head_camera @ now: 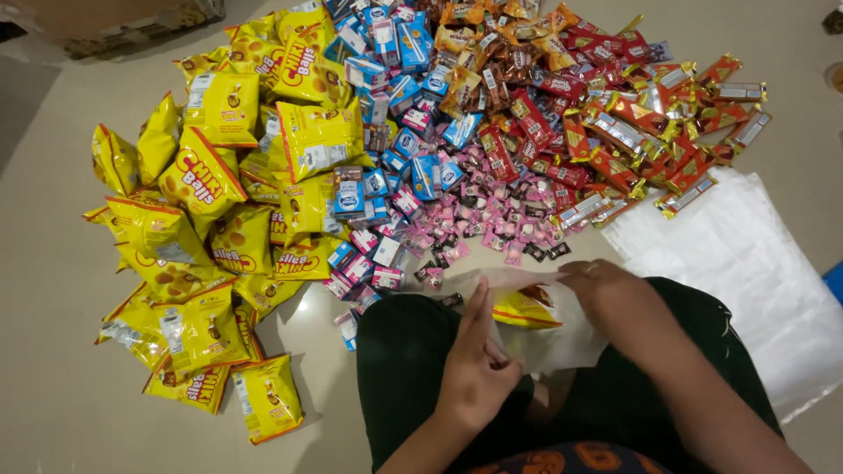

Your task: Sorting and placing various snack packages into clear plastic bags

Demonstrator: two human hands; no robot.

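I'm looking straight down at my lap, seated on the floor (pixel 53 263). My left hand (pixel 474 369) has its grip closed on the near edge of a clear plastic bag (pixel 536 338), fingers pinching the film. My right hand (pixel 615 303) grips the bag's far edge, fingers curled over it. Inside the bag sits a yellow snack packet (pixel 524 309), lying on my dark trousers (pixel 404 351). Just beyond my knees are pink wrapped sweets (pixel 492 219), with small blue boxes (pixel 395 149) behind them, yellow snack bags (pixel 211 219) piled to my left and red and gold bars (pixel 632 132) to my right. A stack of clear bags (pixel 746 254) lies by my right leg.
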